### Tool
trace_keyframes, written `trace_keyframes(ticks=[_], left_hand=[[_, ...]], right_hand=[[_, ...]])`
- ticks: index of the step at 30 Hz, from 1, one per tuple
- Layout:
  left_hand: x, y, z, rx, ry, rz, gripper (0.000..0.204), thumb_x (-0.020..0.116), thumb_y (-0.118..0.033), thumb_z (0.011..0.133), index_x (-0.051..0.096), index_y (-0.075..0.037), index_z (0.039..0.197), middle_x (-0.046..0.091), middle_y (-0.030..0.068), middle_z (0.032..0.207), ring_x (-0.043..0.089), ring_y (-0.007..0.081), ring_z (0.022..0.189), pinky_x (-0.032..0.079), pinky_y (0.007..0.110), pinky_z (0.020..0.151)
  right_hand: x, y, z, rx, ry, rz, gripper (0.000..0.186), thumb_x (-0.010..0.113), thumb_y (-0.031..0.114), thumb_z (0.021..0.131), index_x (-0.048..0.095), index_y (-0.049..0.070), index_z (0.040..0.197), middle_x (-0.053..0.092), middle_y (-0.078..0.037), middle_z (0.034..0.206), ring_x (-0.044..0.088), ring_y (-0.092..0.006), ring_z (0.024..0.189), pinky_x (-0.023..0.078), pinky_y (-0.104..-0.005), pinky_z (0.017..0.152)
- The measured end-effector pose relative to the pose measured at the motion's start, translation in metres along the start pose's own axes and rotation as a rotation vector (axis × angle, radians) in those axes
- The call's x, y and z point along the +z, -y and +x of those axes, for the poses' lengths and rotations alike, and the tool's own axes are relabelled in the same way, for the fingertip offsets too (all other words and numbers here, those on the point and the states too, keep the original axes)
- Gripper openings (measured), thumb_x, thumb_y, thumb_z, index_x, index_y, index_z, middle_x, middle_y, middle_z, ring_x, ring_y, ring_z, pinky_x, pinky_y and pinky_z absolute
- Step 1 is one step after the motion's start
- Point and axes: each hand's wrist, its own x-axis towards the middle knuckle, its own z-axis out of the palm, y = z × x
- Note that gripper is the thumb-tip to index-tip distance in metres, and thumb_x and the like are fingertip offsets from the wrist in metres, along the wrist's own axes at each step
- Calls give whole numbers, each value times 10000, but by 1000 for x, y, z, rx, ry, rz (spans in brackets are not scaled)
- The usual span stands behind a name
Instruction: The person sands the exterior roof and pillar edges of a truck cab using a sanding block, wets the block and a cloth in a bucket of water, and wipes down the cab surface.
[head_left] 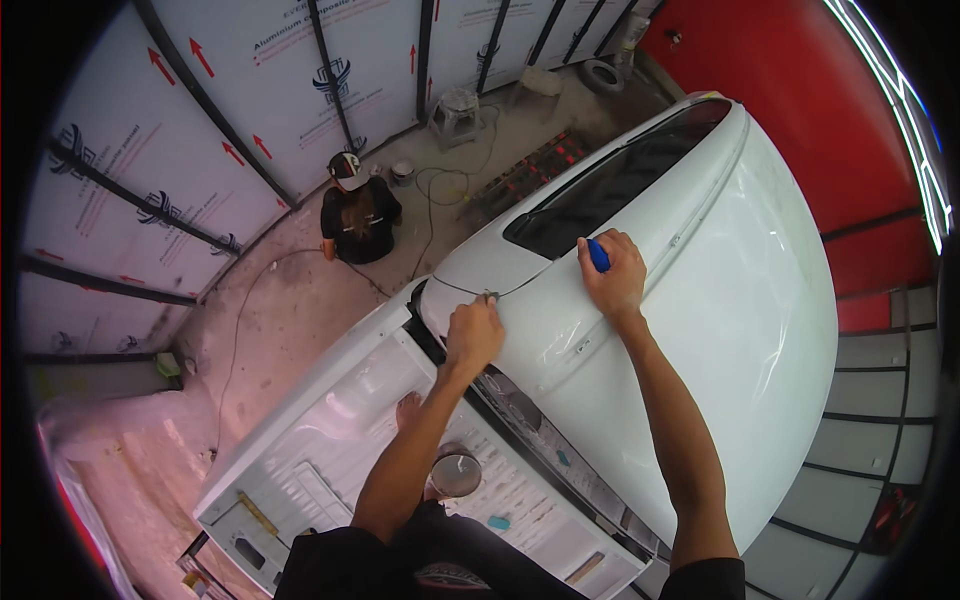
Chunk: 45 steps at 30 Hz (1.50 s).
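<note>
A white pickup cab point(745, 320) spreads out in front of me, with a dark side window point(620, 185) along its left side. My right hand point(618, 280) is closed around a small blue rounded thing point(598, 256) at the roof edge, just behind that window. My left hand point(474, 335) is closed and rests at the cab's rear left corner, near a thin seam. A small greyish bit shows at its fingertips, too small to name. Beneath my arms lies the white truck bed point(345, 430), where one bare foot shows.
A clear tub point(456, 475) and a light-blue piece point(499, 523) are in the bed. Left of the truck, a person in a cap and dark shirt point(360, 222) is low on the floor near a cable. Farther back are a stool point(457, 115) and a tire point(602, 76).
</note>
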Motion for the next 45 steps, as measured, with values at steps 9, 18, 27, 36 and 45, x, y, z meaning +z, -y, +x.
trace_keyframes(ticks=[9, 18, 27, 36, 45], left_hand=[[0, 33, 11, 0, -27, 68, 327, 502, -183, 1043, 681, 90, 1025, 691, 314, 812, 693, 506, 791, 564, 564, 735], [14, -54, -26, 227, -153, -187, 277, 556, -135, 1019, 659, 74, 1169, 669, 284, 1258, 644, 416, 1204, 553, 464, 1004], [11, 48, 15, -24, -25, -276, 318, 469, -186, 1061, 676, 45, 1131, 699, 314, 963, 673, 501, 916, 536, 562, 831], [17, 89, 39, -116, 26, -63, 304, 486, -181, 1052, 656, 42, 1169, 712, 294, 885, 683, 511, 807, 555, 571, 750], [3, 97, 51, -21, -7, 37, 299, 492, -178, 1055, 643, 61, 1154, 673, 297, 746, 680, 498, 725, 560, 567, 668]], right_hand=[[3, 10, 0, -14, 12, 27, 260, 764, 210, 897, 643, 35, 749, 647, -87, 821, 609, -297, 790, 482, -405, 743], [-2, 5, -2, -27, 2, 29, 225, 768, 172, 884, 636, 30, 771, 643, -92, 831, 600, -306, 785, 477, -408, 741], [-4, 7, -2, 4, 14, 31, 216, 766, 150, 875, 626, 33, 760, 642, -86, 825, 601, -291, 781, 475, -402, 731], [-1, 16, 1, 3, 29, 69, 198, 757, 114, 858, 612, 31, 753, 653, -80, 838, 597, -285, 782, 474, -400, 740], [-1, 16, 2, 2, 75, 59, 166, 755, 93, 846, 626, 23, 766, 664, -92, 863, 604, -288, 799, 469, -383, 750]])
